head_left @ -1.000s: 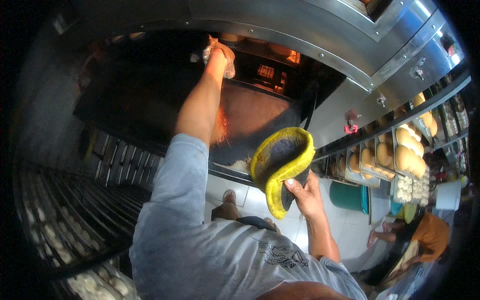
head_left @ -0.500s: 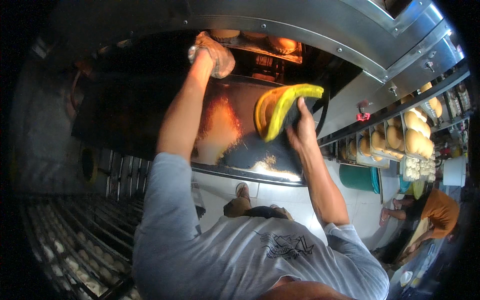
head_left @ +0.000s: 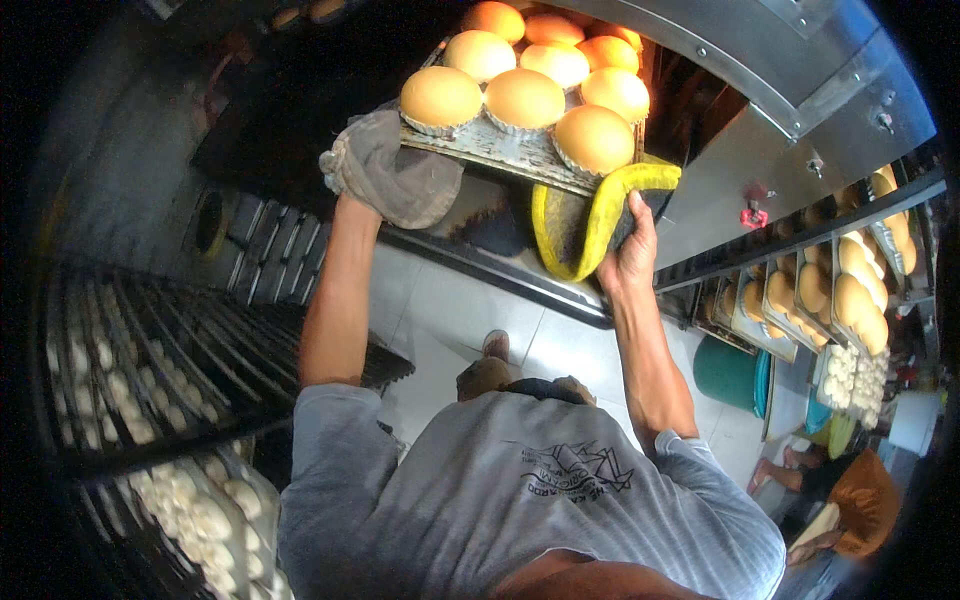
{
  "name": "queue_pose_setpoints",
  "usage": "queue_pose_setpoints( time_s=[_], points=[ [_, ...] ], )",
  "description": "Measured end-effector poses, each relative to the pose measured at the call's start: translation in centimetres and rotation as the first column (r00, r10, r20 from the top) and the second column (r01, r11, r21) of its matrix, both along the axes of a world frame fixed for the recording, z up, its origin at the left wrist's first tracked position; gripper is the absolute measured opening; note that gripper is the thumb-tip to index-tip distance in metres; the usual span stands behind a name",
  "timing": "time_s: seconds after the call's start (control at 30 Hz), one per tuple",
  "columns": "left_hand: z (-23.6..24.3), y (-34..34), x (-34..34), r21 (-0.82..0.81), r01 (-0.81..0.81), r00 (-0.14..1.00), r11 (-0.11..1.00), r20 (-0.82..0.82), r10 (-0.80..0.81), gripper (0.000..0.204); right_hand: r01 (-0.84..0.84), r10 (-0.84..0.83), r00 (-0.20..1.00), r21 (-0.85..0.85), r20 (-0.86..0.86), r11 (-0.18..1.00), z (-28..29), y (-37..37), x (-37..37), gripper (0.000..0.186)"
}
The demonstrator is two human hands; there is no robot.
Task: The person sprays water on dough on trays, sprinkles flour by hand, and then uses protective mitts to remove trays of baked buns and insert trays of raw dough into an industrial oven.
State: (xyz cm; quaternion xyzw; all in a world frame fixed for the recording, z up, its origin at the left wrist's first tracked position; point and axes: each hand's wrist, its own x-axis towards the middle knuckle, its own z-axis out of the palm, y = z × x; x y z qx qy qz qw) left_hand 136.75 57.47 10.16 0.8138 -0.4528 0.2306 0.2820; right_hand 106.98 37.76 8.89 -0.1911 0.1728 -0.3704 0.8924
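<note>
A dark, worn baking tray [head_left: 480, 150] of golden round buns [head_left: 525, 98] in fluted metal cups stands partly out of the oven mouth. My left hand [head_left: 372, 175], wrapped in a grey cloth mitt [head_left: 420, 185], grips the tray's near left corner; its fingers are hidden. At the near right corner my right hand [head_left: 632, 245] is closed on a folded dark pot holder [head_left: 585, 235] with a yellow edge. The pot holder meets the tray's edge there, and my thumb shows on its outer side.
The steel oven front [head_left: 780, 130] curves across the upper right, with a red valve knob [head_left: 754, 215]. Racks of baked bread [head_left: 860, 290] and a green bin [head_left: 730, 375] stand right. A dark rack with pale dough pieces [head_left: 190, 510] is at lower left. Another person [head_left: 865, 505] bends at far right.
The tray of buns has come out of the oven toward me, with my left hand at its corner. My right hand has brought the pot holder to the tray's right corner.
</note>
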Motion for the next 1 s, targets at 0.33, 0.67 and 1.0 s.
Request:
queue_pose_setpoints(
  time_s=[0.33,0.67,1.0],
  points=[
    [-2.8,15.0,-19.8,-0.301,-0.297,0.912,0.906,-0.372,0.175,0.036,-0.202,0.199,0.979,-0.076,-0.051,0.976,-0.1,6.9,-15.0,0.028],
    [-4.7,27.4,-40.4,-0.516,-0.505,0.706,0.692,-0.708,-0.013,0.035,-0.246,0.219,0.965,-0.210,-0.142,0.946,2.6,13.4,-33.2,0.033],
    [-5.4,25.9,-54.0,-0.562,-0.397,0.420,0.725,-0.814,-0.401,0.034,0.076,-0.156,0.945,-0.269,-0.288,0.960,7.3,17.2,-53.3,0.029]
  ],
)
